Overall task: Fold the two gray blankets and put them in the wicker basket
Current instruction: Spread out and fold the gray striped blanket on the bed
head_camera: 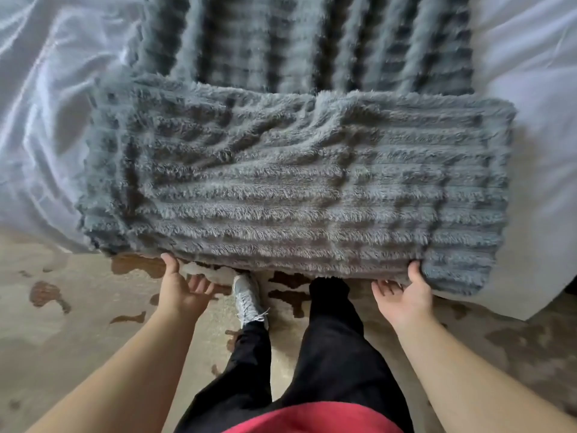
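A folded gray ribbed fluffy blanket (293, 182) lies across the foot of the bed, its near edge hanging over the bed's edge. Behind it a second gray blanket (306, 42) lies spread out with its ribs running away from me. My left hand (182, 287) is under the near edge of the folded blanket on the left, palm up, thumb on top of the edge. My right hand (406, 292) holds the same edge on the right, thumb over the top and fingers beneath. No wicker basket is in view.
White bed sheets (537, 151) lie rumpled on both sides of the blankets. Below is a beige carpet with brown patches (78, 323). My legs in black trousers and a grey shoe (248, 298) stand against the bed.
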The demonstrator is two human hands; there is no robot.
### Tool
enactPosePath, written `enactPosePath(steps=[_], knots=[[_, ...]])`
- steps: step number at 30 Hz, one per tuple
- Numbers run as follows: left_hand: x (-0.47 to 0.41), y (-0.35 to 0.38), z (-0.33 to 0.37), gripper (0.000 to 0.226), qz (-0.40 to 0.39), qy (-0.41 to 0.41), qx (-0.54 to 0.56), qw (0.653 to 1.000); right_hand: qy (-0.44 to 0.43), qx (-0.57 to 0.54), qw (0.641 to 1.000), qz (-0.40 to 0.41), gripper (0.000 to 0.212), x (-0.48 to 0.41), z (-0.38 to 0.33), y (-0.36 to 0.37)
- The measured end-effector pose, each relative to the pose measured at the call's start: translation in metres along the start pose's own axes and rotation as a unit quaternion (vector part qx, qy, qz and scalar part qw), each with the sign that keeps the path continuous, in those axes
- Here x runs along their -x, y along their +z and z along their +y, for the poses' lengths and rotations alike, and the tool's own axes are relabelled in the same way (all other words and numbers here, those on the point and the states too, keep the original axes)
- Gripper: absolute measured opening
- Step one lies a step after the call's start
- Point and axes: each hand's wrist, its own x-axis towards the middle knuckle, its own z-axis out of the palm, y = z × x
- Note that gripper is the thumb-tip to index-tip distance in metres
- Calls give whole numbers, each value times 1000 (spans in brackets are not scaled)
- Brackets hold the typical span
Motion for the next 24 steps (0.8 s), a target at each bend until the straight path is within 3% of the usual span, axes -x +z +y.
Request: enactPosePath(steps=[2, 6, 10, 14, 19, 21, 24], knots=[[-9, 5, -8, 95, -52, -16, 56, 997, -4, -66, 998, 2, 61, -9, -9, -3], [5, 23, 2, 75, -103, -27, 159, 982, 1, -86, 996, -4, 55, 0, -23, -2], [60, 34, 27, 58, -95, -10, 111, 989, -12, -41, 999, -30, 25, 52, -32, -1], [119, 33, 57, 28, -148, 26, 110, 982, -59, -11, 997, -40, 20, 109, -56, 19], [181, 42, 94, 27, -281, 72, 125, 949, -171, -23, 978, -116, 26, 184, -108, 57], [201, 44, 107, 28, -331, 120, 113, 929, -225, -50, 958, -168, 25, 220, -127, 65], [224, 44, 123, 35, -394, 137, 181, 891, -271, -99, 927, -238, 27, 264, -131, 58]])
